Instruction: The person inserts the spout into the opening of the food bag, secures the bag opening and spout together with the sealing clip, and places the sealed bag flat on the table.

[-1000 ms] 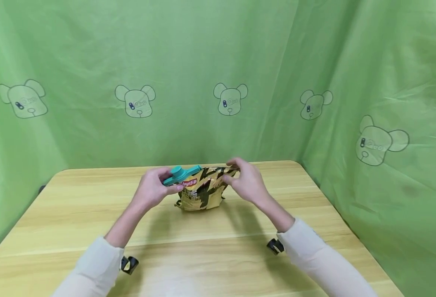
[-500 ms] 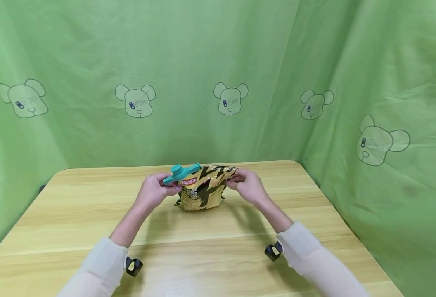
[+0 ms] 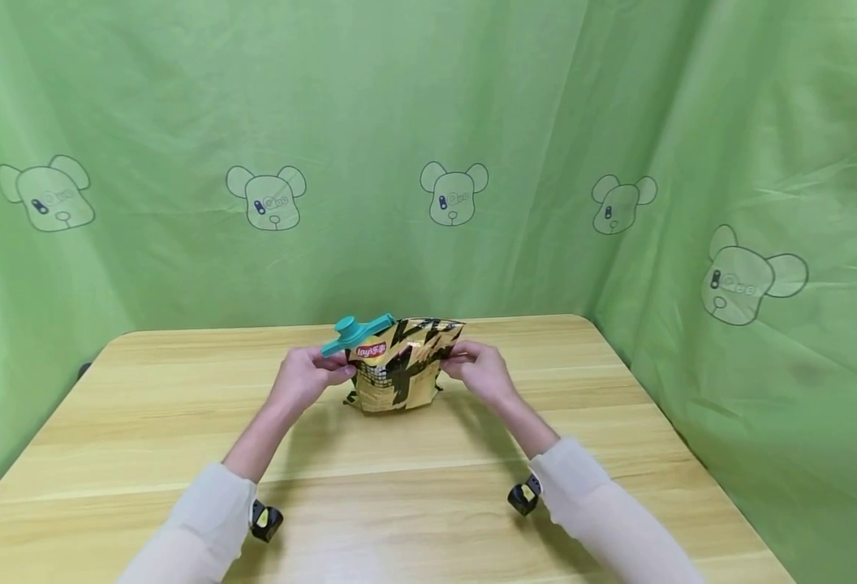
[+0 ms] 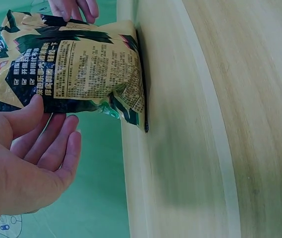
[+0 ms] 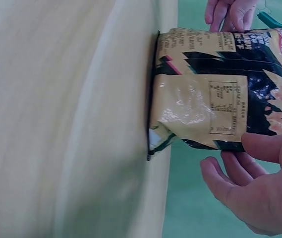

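Note:
A gold and black bag of potato chips (image 3: 406, 381) stands upright on the table, its bottom edge on the wood. Across its top left corner sits a teal bag clip (image 3: 355, 331) with a round cap, slanting up to the right. My left hand (image 3: 307, 377) pinches the bag's left side below the clip, thumb on the near face and fingers behind. On the opposite side my right hand (image 3: 481, 371) holds the edge the same way; in the right wrist view its thumb (image 5: 262, 146) lies on the printed face. The bag's far face is hidden.
The wooden table (image 3: 399, 503) stretches toward me, with its back edge just behind the bag. Green curtains (image 3: 355, 268) with mouse-like outlines enclose the back and sides. Black wrist devices (image 3: 266, 521) hang by both pale sleeves (image 3: 213, 507).
My right hand has moved down from the bag's top right corner to its right side. The left hand has slid slightly lower. The bag's top and the clip stand a little higher.

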`<action>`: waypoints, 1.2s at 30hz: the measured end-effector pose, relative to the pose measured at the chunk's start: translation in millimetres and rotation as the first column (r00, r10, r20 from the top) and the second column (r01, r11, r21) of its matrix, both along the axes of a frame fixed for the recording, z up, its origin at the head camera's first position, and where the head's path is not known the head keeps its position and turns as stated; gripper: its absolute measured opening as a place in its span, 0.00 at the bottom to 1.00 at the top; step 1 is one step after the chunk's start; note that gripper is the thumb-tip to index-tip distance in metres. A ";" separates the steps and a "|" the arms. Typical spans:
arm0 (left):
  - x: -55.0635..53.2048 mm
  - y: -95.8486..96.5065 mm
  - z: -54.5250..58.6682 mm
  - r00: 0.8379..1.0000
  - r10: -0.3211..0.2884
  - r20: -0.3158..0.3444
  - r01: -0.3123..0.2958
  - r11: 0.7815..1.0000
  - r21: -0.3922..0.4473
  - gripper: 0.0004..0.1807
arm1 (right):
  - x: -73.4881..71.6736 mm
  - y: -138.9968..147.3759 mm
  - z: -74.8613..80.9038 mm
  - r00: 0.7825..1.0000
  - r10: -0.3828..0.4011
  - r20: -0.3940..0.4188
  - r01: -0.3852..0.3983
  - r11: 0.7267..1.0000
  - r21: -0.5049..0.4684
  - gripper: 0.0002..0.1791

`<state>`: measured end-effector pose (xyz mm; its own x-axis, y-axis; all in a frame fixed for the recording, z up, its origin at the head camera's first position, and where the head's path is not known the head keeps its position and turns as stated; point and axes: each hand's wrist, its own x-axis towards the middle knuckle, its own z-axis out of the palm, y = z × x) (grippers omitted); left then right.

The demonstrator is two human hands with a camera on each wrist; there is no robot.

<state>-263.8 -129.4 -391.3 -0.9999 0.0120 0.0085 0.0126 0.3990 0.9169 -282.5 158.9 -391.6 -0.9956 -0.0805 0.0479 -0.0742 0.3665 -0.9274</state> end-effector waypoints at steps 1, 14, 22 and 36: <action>-0.5 0.2 -0.4 1.000 0.000 0.009 0.000 1.000 0.001 0.11 | -0.6 -0.6 -2.0 1.000 -0.005 -0.004 0.005 1.000 -0.004 0.14; -3.7 3.2 -2.5 0.999 0.023 0.033 -0.023 1.000 -0.006 0.11 | -2.5 -8.5 -10.8 0.992 -0.121 -0.030 0.121 0.993 0.005 0.11; -2.2 2.6 0.7 0.998 0.045 0.040 -0.046 0.999 0.013 0.12 | 2.5 -11.1 -5.7 0.991 -0.134 -0.014 0.135 0.990 0.051 0.09; 0.3 1.2 -1.9 0.987 -0.019 0.158 0.006 0.996 0.085 0.08 | 13.1 -11.1 1.7 0.993 -0.032 0.112 0.024 0.997 0.070 0.06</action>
